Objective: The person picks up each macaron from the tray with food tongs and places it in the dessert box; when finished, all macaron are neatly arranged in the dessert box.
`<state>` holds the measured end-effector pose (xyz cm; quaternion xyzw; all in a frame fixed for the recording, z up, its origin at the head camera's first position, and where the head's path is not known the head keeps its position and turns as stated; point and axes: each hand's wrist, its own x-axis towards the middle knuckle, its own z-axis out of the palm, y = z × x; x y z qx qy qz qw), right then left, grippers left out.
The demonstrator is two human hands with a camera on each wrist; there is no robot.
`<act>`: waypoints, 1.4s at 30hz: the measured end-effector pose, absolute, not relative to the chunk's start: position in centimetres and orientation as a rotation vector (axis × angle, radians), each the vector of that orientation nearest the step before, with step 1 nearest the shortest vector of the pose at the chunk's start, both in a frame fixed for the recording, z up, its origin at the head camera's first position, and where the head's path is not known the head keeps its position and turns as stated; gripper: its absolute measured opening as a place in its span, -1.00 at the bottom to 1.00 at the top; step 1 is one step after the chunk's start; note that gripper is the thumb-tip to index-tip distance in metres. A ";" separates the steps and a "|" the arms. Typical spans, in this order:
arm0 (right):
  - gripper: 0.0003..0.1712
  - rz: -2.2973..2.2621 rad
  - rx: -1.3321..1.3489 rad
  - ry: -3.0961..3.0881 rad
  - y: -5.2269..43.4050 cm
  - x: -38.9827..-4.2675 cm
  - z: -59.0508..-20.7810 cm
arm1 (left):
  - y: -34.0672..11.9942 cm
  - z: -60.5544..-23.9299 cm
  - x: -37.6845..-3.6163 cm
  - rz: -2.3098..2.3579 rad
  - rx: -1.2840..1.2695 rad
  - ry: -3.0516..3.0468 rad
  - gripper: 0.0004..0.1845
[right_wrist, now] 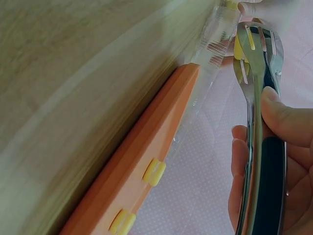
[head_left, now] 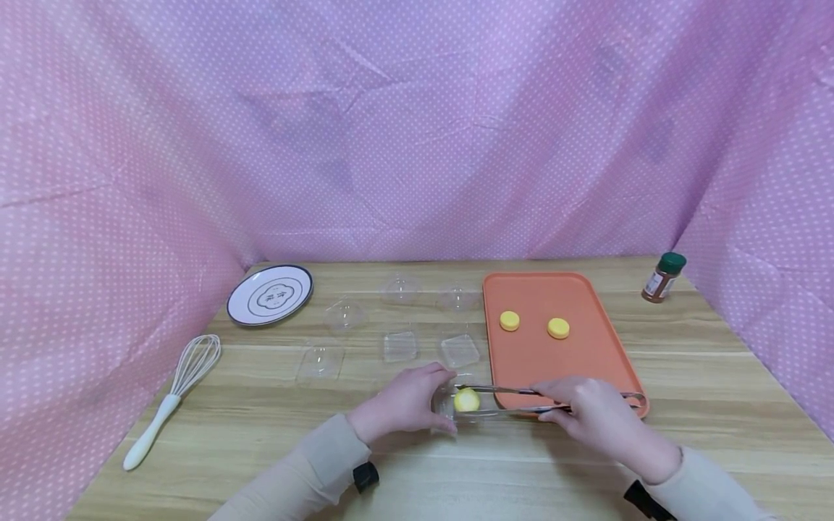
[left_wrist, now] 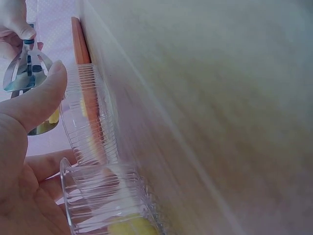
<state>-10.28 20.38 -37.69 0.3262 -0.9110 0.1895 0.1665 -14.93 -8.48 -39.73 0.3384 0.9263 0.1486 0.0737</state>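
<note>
My right hand (head_left: 596, 416) grips a pair of metal tongs (right_wrist: 261, 117) with dark grip panels. Between the tongs' slotted ends is a yellow macaron (head_left: 466, 400), held at a clear plastic box. My left hand (head_left: 407, 401) holds that ribbed clear box (left_wrist: 90, 117), thumb on the near side and fingers on the far side. Close to the left palm, a second clear container (left_wrist: 98, 196) shows something yellow through its wall. Two more yellow macarons (head_left: 510, 320) lie apart on the orange tray (head_left: 554, 289), right of the box.
Several clear lids and boxes (head_left: 400, 346) stand beyond my left hand. A blue-rimmed white plate (head_left: 250, 304) lies at the back left, with a white whisk (head_left: 172, 398) in front of it. At the back right stands a green-capped spice jar (head_left: 663, 277). A pink dotted cloth (head_left: 417, 130) hangs behind the table.
</note>
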 end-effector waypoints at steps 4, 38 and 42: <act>-0.63 0.534 0.920 -2.619 20.3 -10.3 -37.8 | -8.5 -39.7 -15.0 0.450 1.017 2.781 -0.11; -0.61 0.616 0.891 -2.727 20.3 -10.6 -37.6 | -8.6 -39.7 -14.9 0.482 1.034 2.779 -0.07; -0.60 0.625 0.890 -2.726 20.5 -10.6 -37.7 | -8.6 -39.5 -14.8 0.473 1.044 2.782 -0.07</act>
